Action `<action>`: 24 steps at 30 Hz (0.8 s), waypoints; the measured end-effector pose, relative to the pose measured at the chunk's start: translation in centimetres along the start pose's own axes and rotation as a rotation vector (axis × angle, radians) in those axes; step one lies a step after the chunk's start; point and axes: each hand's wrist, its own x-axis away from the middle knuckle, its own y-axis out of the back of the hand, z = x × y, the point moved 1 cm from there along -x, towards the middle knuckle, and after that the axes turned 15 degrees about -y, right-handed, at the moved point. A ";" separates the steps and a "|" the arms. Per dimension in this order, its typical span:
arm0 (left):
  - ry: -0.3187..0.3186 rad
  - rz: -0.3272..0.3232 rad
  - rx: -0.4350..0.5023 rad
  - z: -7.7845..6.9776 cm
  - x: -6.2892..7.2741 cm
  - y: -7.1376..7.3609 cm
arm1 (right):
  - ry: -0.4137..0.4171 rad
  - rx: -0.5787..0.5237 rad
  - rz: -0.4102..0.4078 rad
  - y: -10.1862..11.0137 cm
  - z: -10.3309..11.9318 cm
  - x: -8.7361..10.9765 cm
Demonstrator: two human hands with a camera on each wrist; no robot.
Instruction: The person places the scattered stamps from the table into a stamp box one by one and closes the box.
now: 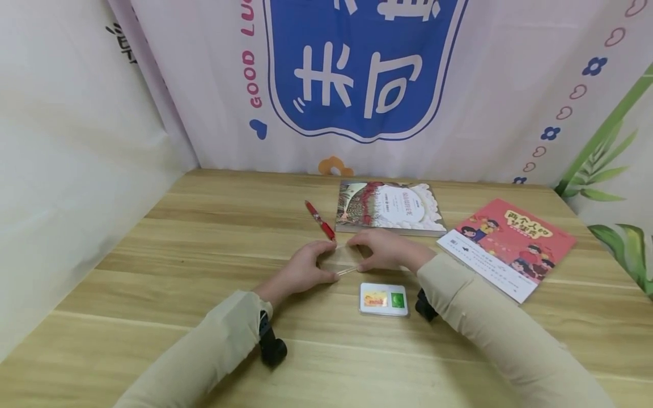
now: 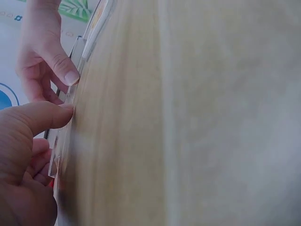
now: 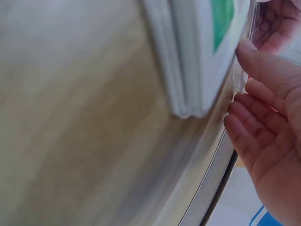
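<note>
A thin, clear rectangular plastic cover lies between the two hands, low over the table; mostly its near edge shows in the head view. My left hand pinches its left side, the thumb on the near corner and the fingers at the far one. From the opposite side my right hand grips it between thumb and fingers. In the left wrist view both thumbs sit along the cover's transparent edge. Just nearer than the right hand lies a flat white case with a yellow-orange picture and a green square.
A red pen lies just beyond the left hand. Behind the right hand is an illustrated book, and to its right a red-and-white book. A printed curtain hangs along the back edge of the wooden table.
</note>
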 end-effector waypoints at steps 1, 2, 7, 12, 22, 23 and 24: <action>0.002 -0.005 0.003 0.0 0.0 0.0 | 0.005 -0.007 -0.004 0.0 0.0 0.1; 0.000 -0.012 0.006 -0.1 0.1 0.0 | 0.013 -0.015 -0.008 0.0 -0.1 0.2; 0.020 -0.050 0.046 -0.4 0.3 -0.1 | 0.031 -0.086 -0.055 0.1 -0.4 0.9; 0.003 -0.070 0.063 -1.0 0.4 -0.2 | 0.058 -0.201 -0.086 0.0 -1.0 1.7; -0.135 -0.085 0.074 -2.0 1.1 -0.2 | 0.013 -0.274 -0.140 0.2 -0.7 3.9; -0.144 -0.083 0.077 -2.1 1.2 -0.2 | 0.021 -0.287 -0.147 0.2 -0.8 4.1; -0.153 -0.081 0.082 -2.2 1.2 -0.2 | 0.024 -0.300 -0.153 0.1 -0.8 4.3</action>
